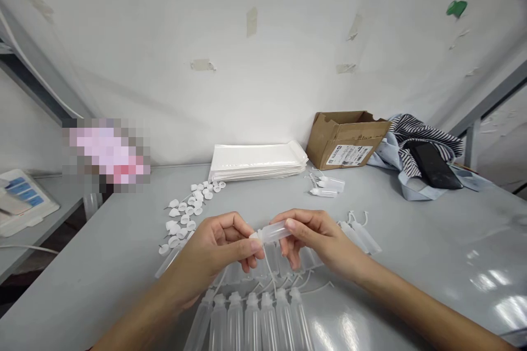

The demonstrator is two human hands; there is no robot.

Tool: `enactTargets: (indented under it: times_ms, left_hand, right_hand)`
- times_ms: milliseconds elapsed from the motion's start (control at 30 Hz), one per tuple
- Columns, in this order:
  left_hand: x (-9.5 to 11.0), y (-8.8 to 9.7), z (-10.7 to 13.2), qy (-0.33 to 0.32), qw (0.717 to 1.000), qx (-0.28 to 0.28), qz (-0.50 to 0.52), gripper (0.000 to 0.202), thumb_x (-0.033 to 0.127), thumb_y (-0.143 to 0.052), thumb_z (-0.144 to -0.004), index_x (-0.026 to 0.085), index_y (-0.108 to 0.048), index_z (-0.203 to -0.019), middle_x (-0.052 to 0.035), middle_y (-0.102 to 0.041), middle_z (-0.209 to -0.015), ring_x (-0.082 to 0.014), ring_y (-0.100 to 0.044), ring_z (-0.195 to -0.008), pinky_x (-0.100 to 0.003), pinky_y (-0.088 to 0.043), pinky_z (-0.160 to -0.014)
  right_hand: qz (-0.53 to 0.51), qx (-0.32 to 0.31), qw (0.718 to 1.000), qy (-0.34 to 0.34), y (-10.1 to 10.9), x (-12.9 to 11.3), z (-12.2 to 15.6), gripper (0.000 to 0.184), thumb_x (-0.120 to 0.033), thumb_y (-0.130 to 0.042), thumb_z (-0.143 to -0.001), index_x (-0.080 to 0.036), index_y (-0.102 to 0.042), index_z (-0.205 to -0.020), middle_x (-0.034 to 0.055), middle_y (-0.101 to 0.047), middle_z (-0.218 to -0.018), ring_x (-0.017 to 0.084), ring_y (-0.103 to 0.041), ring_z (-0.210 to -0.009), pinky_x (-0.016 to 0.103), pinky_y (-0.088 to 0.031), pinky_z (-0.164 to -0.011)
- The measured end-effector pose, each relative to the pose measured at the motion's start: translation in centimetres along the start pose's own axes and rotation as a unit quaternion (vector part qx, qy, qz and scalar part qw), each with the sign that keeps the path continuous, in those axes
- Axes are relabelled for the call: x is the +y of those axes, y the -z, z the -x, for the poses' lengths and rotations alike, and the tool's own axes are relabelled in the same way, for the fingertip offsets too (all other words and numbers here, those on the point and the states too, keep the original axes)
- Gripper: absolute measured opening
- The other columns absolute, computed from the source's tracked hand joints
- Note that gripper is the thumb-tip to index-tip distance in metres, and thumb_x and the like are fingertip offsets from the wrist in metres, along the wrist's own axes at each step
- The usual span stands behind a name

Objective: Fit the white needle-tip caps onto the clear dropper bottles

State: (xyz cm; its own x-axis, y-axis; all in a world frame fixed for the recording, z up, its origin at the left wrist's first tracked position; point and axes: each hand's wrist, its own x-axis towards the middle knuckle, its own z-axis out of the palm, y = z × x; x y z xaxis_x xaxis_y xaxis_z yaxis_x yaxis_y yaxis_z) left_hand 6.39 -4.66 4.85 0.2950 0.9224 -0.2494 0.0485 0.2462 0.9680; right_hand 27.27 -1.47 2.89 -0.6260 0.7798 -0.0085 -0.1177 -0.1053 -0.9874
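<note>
In the head view my right hand (308, 233) grips the body of a small translucent plastic squeeze bottle (273, 232), lying nearly level above the table. My left hand (233, 244) pinches the white cap (255, 236) at that bottle's neck; whether it is screwed down I cannot tell. A thin white strap hangs from the neck. Below my hands lies a row of similar bottles (252, 321), necks pointing away from me. Behind them is another row, partly hidden by my hands. Loose white caps (185, 219), some with thin needle tips, are scattered beyond my left hand.
White padded envelopes (257, 162) are stacked against the wall, beside an open cardboard box (349, 140). Small bottles (327, 189) lie before the box, and more bottles (362, 236) by my right wrist. A black phone (436, 165) rests on striped cloth (428, 131) at the right.
</note>
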Motion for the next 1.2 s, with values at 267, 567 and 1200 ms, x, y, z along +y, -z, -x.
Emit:
enactTargets:
  times_ms: [267, 567, 1200]
  left_hand:
    - [-1.5, -0.2, 0.2, -0.146, 0.952, 0.067, -0.260, 0.011, 0.029, -0.061, -0.083, 0.021, -0.057, -0.077, 0.0011, -0.063, -0.069, -0.0147, -0.060, -0.063, -0.025, -0.047, -0.058]
    - [-2.2, -0.4, 0.5, -0.402, 0.797, 0.115, -0.437, 0.018, 0.011, -0.056, -0.086, 0.024, -0.056, -0.098, 0.0002, -0.066, -0.077, -0.0137, -0.060, -0.066, -0.023, -0.048, -0.062]
    - [0.0, -0.6, 1.4, -0.124, 0.984, 0.059, -0.114, 0.007, 0.027, -0.071, -0.076, 0.024, -0.075, -0.082, 0.0022, -0.069, -0.070, -0.0125, -0.061, -0.061, -0.019, -0.050, -0.055]
  right_hand:
    - [0.103, 0.068, 0.992, -0.026, -0.7, 0.0, 0.2, 0.041, -0.053, -0.048, -0.091, -0.015, -0.055, -0.076, -0.0070, -0.049, -0.051, 0.007, -0.050, -0.039, 0.020, -0.039, -0.044]
    - [0.084, 0.069, 0.993, -0.055, -0.9, 1.0, 0.1, 0.046, -0.055, -0.043, -0.092, -0.017, -0.050, -0.067, -0.0024, -0.057, -0.048, 0.009, -0.052, -0.034, 0.019, -0.041, -0.036]
    - [0.284, 0.034, 0.958, 0.014, -1.7, -0.6, 1.6, 0.040, -0.046, -0.038, -0.095, -0.021, -0.042, -0.065, -0.0052, -0.047, -0.042, 0.009, -0.045, -0.039, 0.021, -0.037, -0.047]
